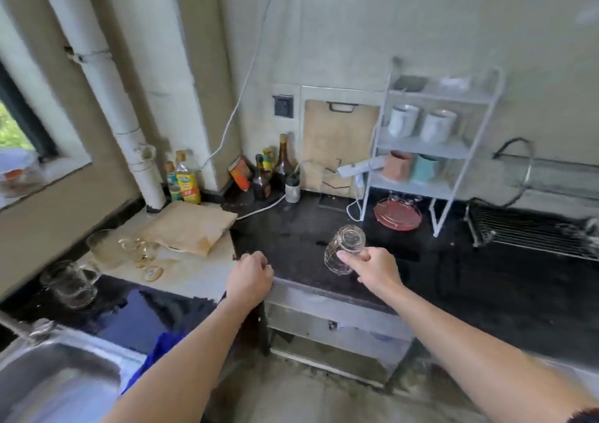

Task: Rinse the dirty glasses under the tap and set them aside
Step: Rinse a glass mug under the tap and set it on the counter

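Right hand (376, 268) grasps one glass (344, 249) upside down over the tabletop (486, 286); left hand (251, 276) clenched, more glasses (139, 252) wait near the left edge

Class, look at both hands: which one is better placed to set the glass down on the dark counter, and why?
The right hand. It already grips the glass, tilted, above the dark counter. The left hand is closed at the counter edge, holds no glass, and sits nearer the sink.

Two white mugs (421, 123) sit on the rack at upper right, two coloured cups (410, 165) below, and one glass (344, 248) is held at centre.
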### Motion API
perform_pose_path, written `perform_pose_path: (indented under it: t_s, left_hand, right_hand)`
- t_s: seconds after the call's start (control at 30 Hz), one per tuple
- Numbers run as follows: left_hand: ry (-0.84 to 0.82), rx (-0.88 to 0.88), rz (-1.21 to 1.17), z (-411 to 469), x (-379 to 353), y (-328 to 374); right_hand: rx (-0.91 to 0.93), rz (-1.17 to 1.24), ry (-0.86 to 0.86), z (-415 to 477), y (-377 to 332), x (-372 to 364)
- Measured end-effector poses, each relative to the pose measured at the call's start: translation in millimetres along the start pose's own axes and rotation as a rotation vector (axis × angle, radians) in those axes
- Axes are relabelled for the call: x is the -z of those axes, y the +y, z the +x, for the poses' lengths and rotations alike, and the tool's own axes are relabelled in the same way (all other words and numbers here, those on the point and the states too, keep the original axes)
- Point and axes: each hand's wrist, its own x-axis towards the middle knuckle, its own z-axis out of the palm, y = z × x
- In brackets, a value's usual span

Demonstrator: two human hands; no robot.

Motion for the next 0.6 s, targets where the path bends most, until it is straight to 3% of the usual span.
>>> perform_pose_path:
  t_s: [0.27,0.6]
  left_hand:
    - [-0.243,-0.288,0.064,-11,-132,206]
    - [-0.396,-0.691,0.107,14,-249,389]
  right_hand:
    - [-0.213,-0.074,0.230,-2,145,182]
    - [-0.465,-0.087,0.446,12,274,314]
